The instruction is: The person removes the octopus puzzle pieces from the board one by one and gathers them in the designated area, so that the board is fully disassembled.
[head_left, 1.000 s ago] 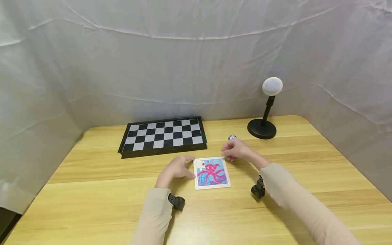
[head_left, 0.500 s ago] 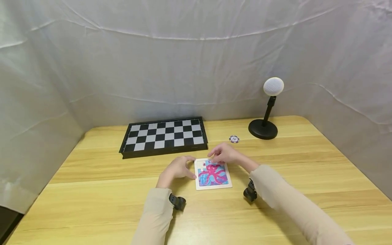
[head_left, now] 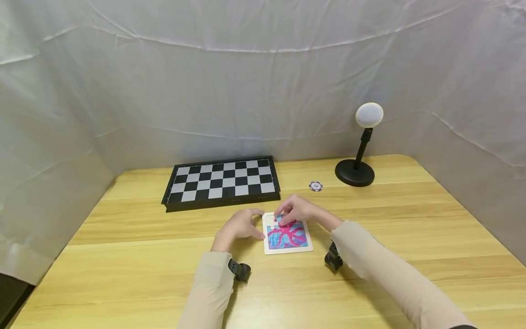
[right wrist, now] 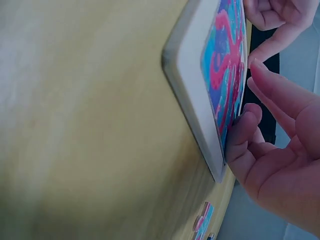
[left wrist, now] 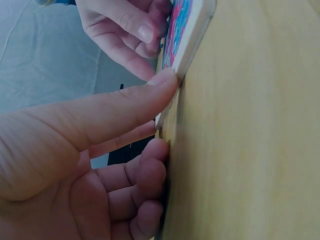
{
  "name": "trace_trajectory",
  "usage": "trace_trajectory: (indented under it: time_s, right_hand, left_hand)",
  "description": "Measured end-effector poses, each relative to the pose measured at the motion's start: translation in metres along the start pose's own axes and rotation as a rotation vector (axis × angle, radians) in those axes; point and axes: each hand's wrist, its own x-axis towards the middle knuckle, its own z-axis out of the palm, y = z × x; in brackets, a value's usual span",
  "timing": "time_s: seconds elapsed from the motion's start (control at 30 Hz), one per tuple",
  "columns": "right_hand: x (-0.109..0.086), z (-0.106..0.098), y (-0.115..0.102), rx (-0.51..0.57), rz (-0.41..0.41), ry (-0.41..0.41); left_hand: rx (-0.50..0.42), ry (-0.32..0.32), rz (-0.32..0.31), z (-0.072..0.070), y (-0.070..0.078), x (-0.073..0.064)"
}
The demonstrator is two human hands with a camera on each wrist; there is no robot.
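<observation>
A small jigsaw puzzle [head_left: 286,236] with a pink octopus picture lies on the table in a white frame [head_left: 310,250]. Pale backing shows at its upper left. My left hand [head_left: 239,225] holds the frame at its left side, thumb on the edge and index finger at the far corner. Above the upper part of the picture, my right hand [head_left: 300,209] has its fingertips down close to the bare patch. Whether a piece is between them is hidden. One loose puzzle piece [right wrist: 203,221] shows beyond the frame's corner in the right wrist view.
A black-and-white chessboard [head_left: 223,180] lies behind the left hand. Behind the right hand sits a poker chip [head_left: 316,186]. Farther back on the right stands a round white-headed device on a black stand [head_left: 355,172]. A pale curtain [head_left: 263,91] encloses the table's back.
The right hand has moved left, from beside the frame's far right corner to over the upper part of the picture. This uncovers the poker chip. The left hand stays at the frame.
</observation>
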Motion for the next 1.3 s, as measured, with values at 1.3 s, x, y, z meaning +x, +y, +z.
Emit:
trace_trajectory:
  time_s: [1.3]
  right_hand:
    - [0.0008,0.0087,-0.0013,-0.066,0.024,0.050]
  left_hand:
    - [0.019,0.008,-0.003,0.0009,0.0015,-0.0001]
